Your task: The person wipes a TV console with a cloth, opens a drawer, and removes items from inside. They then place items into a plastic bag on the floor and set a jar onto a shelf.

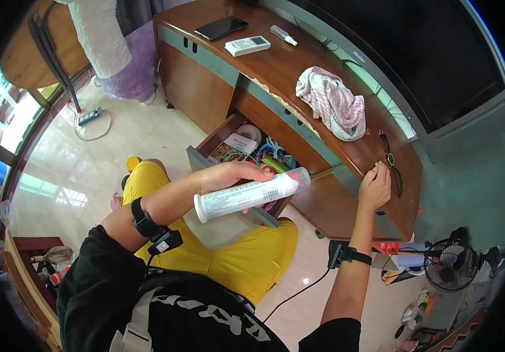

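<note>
My left hand (242, 173) is wrapped round a white cylindrical tube (246, 196) with printed text, a barcode and a clear cap. The tube lies nearly level above an open drawer (199, 161) that holds a tape roll (249, 132), cables and small items. My right hand (375, 185), its fingers curled and nothing visible in them, rests at the cabinet top's right edge, beside a black strap-like item (390, 159).
On the wooden cabinet (276, 73) are a phone (221, 27), a white remote (247, 46), a small clear bottle (283, 35) and a striped cloth (333, 104). A television (405, 58) stands behind. A fan (450, 264) is at right.
</note>
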The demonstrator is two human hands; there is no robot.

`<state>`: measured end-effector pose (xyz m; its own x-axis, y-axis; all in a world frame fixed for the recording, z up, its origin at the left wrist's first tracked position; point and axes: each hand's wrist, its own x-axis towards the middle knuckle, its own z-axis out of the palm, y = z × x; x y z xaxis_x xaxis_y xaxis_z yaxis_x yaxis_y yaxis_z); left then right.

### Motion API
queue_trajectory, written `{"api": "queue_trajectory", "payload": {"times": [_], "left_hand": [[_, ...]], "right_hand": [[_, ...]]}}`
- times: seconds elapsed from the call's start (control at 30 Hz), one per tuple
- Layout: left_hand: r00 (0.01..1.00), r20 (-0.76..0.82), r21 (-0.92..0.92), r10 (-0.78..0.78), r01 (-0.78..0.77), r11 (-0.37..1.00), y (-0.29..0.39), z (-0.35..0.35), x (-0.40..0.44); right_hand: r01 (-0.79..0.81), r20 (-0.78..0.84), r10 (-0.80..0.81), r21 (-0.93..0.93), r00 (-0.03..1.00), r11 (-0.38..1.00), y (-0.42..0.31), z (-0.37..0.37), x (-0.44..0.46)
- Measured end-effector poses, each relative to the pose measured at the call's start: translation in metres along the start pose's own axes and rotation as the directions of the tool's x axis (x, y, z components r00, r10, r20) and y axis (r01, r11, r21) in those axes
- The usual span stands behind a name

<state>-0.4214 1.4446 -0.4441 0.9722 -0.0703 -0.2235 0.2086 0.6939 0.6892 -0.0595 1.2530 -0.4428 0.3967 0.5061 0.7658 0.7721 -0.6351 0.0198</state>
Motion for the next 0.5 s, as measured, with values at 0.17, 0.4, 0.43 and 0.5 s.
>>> {"api": "queue_trajectory", "payload": {"times": [0.17,0.4,0.43,0.5], "left_hand": [[0.999,0.005,-0.004,-0.035,0.035,0.999,0.0018,0.0035,-0.0027],[0.999,0.034,-0.043,-0.036,0.038,0.998,-0.0005,0.0,-0.0009],[0.999,0.034,-0.043,-0.036,0.038,0.998,-0.0014,-0.0011,-0.0005],[0.998,0.059,-0.049,-0.034,0.037,0.998,-0.0034,-0.0039,0.0009]], "right_hand": [[-0.001,-0.005,0.001,0.015,1.0,1.0,-0.0007,0.0,0.0001],[0.003,-0.001,-0.002,0.017,1.0,1.0,0.0003,-0.0001,0.0004],[0.0,-0.001,0.0,0.021,1.0,1.0,-0.0002,-0.0005,0.0005],[-0.002,0.0,0.002,0.024,1.0,1.0,-0.0015,-0.0013,0.0009]]}}
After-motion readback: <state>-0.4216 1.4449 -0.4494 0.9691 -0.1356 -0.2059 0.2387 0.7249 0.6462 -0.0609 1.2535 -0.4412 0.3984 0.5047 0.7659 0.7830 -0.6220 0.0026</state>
